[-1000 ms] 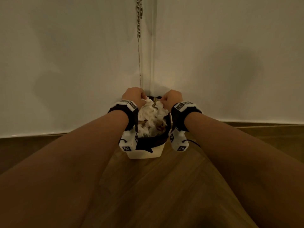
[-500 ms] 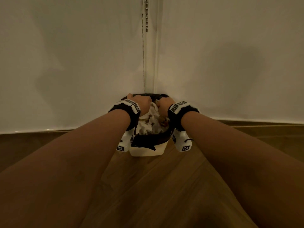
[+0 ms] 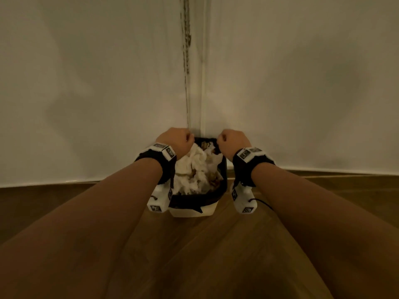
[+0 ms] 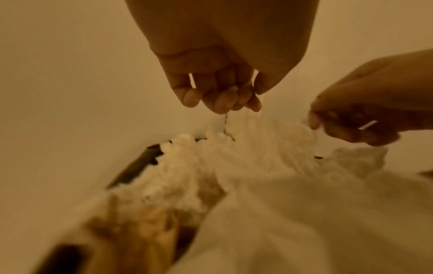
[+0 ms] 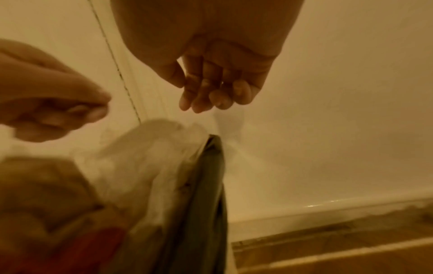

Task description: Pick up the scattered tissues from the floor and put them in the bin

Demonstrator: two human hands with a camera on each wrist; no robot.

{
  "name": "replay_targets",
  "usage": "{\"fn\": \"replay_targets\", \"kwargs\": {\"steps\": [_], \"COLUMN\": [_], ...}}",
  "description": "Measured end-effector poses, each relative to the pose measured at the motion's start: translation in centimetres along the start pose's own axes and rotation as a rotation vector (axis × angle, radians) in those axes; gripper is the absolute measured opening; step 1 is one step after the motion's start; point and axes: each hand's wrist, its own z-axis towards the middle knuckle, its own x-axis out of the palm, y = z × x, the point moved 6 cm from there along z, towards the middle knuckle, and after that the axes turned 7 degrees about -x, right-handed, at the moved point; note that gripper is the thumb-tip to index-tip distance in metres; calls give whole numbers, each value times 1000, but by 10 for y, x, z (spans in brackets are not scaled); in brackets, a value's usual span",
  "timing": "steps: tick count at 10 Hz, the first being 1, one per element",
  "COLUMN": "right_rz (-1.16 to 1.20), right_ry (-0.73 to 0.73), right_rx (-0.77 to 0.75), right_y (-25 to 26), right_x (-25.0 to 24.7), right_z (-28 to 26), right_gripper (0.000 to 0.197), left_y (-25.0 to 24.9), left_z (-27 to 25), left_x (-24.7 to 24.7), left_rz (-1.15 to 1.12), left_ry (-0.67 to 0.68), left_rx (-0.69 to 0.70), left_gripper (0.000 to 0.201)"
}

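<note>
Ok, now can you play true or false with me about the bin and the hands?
1. The bin stands in a corner where two walls meet. True.
2. The bin is empty. False: white tissues are piled up to its top.
3. Only one hand is over the bin. False: the left hand and the right hand are both above it.
4. There is a black bag lining the bin. True.
5. The bin has a lid on. False: its top is open and you can see the tissues.
</note>
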Motion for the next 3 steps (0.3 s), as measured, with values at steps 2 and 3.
{"fn": "replay_targets", "kwargs": {"steps": [2, 3], "right_rz": [-241, -339], "right_ry": [503, 722], "right_rx": [185, 284], "right_y": [-34, -66], "right_x": [-34, -49], "right_z": [-52, -114], "right_gripper": [28, 33], "left_y": [14, 32], "left_z": [-53, -105], "left_x": [-41, -47], "left_rz": [98, 210], "left_ry": [320, 585], "left_rx": [-90, -144], "left_gripper": [38, 39]}}
